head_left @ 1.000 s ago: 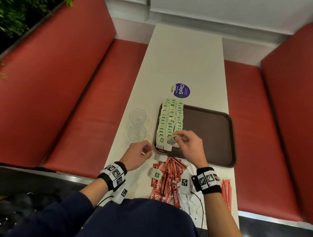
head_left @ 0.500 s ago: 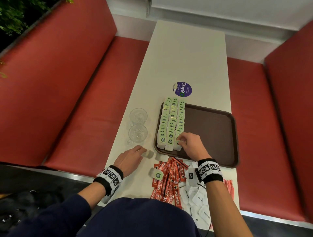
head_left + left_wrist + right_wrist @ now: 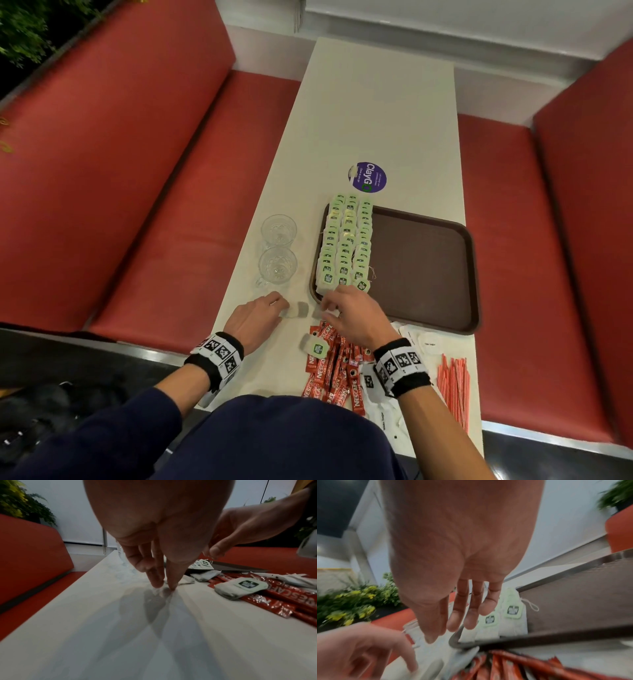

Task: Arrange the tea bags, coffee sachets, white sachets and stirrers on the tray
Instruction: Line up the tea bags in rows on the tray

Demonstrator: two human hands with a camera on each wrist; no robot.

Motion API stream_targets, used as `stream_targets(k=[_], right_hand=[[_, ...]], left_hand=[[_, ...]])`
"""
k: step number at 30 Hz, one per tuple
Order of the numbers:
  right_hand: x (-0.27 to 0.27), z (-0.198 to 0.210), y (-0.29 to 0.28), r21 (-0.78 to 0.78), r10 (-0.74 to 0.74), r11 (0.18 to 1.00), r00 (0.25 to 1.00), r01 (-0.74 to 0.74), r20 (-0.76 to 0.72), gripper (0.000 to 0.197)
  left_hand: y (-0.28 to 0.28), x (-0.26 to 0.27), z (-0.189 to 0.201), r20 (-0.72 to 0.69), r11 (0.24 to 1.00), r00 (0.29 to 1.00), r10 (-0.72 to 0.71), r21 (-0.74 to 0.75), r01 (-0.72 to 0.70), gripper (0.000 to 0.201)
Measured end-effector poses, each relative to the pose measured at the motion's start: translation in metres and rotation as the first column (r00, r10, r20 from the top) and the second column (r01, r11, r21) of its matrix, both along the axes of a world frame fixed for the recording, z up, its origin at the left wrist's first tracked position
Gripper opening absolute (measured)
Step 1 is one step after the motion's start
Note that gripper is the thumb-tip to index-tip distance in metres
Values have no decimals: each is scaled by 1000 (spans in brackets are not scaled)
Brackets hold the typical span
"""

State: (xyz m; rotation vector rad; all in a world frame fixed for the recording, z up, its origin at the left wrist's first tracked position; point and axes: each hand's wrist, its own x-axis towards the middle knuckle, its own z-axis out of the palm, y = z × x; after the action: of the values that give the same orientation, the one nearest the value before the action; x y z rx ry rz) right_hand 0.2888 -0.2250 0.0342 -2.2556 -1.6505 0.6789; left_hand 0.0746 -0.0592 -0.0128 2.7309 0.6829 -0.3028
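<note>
A brown tray (image 3: 424,267) lies on the white table, with three rows of green-tagged tea bags (image 3: 346,243) along its left side. My left hand (image 3: 282,306) reaches down with straight fingers (image 3: 163,586) touching the table at a loose white tea bag (image 3: 294,311). My right hand (image 3: 325,305) hovers empty over the tray's near left corner, its fingers (image 3: 462,622) straight, just above a second loose tea bag (image 3: 205,575). Another tea bag (image 3: 317,347) rests on the red coffee sachets (image 3: 335,373). White sachets (image 3: 424,342) and red stirrers (image 3: 454,383) lie to the right.
Two clear glasses (image 3: 278,230) (image 3: 277,265) stand left of the tray near the table's left edge. A purple round sticker (image 3: 369,177) is beyond the tray. Red benches flank the table. The tray's right part is bare.
My right hand drew back from the tea bag rows to the tray's near left corner. My left hand went from a curled pinch to straight fingers down on the table.
</note>
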Motion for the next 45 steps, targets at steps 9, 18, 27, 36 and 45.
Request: stream_targets(k=[9, 18, 27, 36, 45], right_hand=[[-18, -27, -22, -43, -36, 998, 964, 49, 265, 27], [-26, -35, -20, 64, -61, 997, 966, 47, 252, 18], [-1, 5, -18, 147, -359, 882, 840, 448, -407, 12], [53, 6, -15, 102, -440, 840, 780, 532, -445, 5], [76, 5, -26, -40, -373, 926, 898, 375, -233, 21]], left_hand=[[-7, -19, -5, 67, 993, 994, -81, 96, 74, 25], [-18, -24, -6, 122, 988, 988, -92, 135, 75, 26], [-11, -15, 0, 97, 999, 995, -37, 27, 35, 17], [-3, -6, 8, 98, 973, 992, 80, -223, -56, 17], [0, -6, 23, 120, 863, 973, 199, -492, -116, 16]])
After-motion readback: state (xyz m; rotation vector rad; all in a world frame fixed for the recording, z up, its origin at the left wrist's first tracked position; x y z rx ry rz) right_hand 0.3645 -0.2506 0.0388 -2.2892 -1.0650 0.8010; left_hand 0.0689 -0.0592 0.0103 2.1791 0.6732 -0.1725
